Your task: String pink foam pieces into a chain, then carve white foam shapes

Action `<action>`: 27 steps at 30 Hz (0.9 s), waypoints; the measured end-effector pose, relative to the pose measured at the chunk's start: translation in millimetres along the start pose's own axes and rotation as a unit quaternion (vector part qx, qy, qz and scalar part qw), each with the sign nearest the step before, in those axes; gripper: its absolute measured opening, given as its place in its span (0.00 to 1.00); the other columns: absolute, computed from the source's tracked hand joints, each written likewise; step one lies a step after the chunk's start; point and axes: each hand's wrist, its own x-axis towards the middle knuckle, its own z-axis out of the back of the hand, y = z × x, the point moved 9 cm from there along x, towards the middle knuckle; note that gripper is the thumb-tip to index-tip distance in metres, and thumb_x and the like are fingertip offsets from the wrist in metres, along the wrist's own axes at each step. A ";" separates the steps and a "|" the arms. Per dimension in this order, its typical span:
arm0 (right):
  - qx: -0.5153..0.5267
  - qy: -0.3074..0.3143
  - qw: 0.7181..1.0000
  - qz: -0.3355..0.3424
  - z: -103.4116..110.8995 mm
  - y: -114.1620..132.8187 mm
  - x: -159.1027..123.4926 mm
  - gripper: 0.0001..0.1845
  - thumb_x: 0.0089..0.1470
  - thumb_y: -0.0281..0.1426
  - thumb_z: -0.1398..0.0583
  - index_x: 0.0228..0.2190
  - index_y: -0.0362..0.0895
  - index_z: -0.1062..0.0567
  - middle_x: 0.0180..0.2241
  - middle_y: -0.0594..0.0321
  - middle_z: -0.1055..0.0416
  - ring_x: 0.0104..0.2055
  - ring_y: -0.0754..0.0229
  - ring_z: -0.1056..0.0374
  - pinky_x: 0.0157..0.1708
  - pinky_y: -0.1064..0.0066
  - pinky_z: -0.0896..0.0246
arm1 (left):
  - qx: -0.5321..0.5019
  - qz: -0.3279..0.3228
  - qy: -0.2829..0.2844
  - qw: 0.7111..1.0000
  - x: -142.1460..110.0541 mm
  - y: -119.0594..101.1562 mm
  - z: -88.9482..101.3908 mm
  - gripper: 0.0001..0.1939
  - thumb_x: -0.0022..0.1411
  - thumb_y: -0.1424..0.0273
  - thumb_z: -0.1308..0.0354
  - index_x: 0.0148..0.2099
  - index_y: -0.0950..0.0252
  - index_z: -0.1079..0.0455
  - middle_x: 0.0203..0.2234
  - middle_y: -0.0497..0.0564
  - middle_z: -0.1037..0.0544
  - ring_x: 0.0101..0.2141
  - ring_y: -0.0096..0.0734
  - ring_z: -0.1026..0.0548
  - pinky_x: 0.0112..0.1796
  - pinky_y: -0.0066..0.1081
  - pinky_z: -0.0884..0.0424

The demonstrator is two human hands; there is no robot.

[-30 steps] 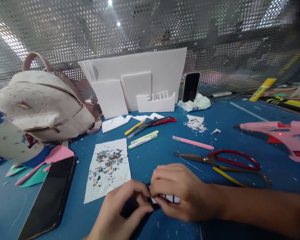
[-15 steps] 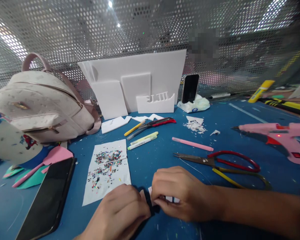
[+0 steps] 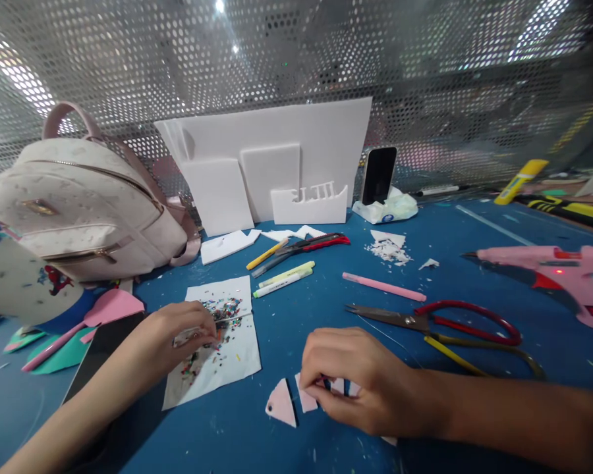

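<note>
My left hand [image 3: 178,332] is over a white paper sheet [image 3: 242,368], thumb and fingers pinched together at a scatter of tiny colourful beads or sequins [image 3: 225,309]. Whatever its fingertips hold is too small to make out. My right hand [image 3: 360,378] rests low over several flat pink cut-out pieces, its fingers curled closed and partly covering them. Its thumb tip meets a pink strip [image 3: 305,395]; what sits between the fingers is hidden. Left of it lies a pink triangular piece [image 3: 281,403] with a dark round dot near one corner.
Red-and-yellow-handled scissors [image 3: 405,319], a pink pen [image 3: 383,287] and a pink glue gun [image 3: 553,263] lie rightward. Highlighters [image 3: 284,279] and a cutter [image 3: 316,242] lie mid-table before white foam boards [image 3: 277,131]. A black phone [image 3: 103,349] lies under my left forearm; a backpack [image 3: 89,204] stands behind.
My left hand has moved from beside the right hand up and left onto the beaded paper, uncovering the pink triangular piece. My right hand has stayed almost in place.
</note>
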 end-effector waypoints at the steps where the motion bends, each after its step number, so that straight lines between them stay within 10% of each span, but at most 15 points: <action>1: 0.000 0.000 1.000 -0.002 0.0 -0.1 0.2 0.06 0.55 0.20 0.42 0.32 0.43 0.29 0.30 0.64 0.29 0.32 0.64 0.37 0.31 0.72 0.45 | 0.003 -0.006 0.011 1.000 -0.7 -0.5 -3.3 0.10 0.67 0.68 0.43 0.35 0.61 0.23 0.33 0.52 0.19 0.35 0.35 0.21 0.37 0.28 0.27; 15: 0.004 -0.002 1.000 -0.002 -0.5 -1.3 -0.7 0.06 0.55 0.20 0.41 0.32 0.43 0.29 0.30 0.64 0.29 0.33 0.64 0.37 0.32 0.72 0.45 | 0.025 -0.009 0.031 0.999 -2.4 -3.3 -7.4 0.09 0.67 0.73 0.49 0.37 0.62 0.27 0.38 0.52 0.23 0.39 0.36 0.24 0.39 0.33 0.29; 22: 0.007 -0.016 1.000 -0.011 0.8 -2.3 -0.4 0.05 0.56 0.21 0.42 0.31 0.42 0.30 0.29 0.64 0.30 0.32 0.65 0.37 0.31 0.72 0.46 | -0.109 0.079 -0.112 0.985 -3.4 -17.6 9.6 0.05 0.63 0.72 0.42 0.33 0.61 0.32 0.32 0.46 0.21 0.37 0.30 0.22 0.39 0.26 0.29; 27: 0.007 -0.018 0.999 -0.030 2.2 -4.7 -1.2 0.04 0.57 0.23 0.40 0.32 0.43 0.30 0.29 0.65 0.31 0.32 0.65 0.38 0.31 0.72 0.46 | -0.207 0.071 -0.143 0.965 -3.8 -58.8 -20.7 0.07 0.62 0.76 0.42 0.31 0.61 0.30 0.27 0.44 0.21 0.30 0.25 0.22 0.34 0.23 0.29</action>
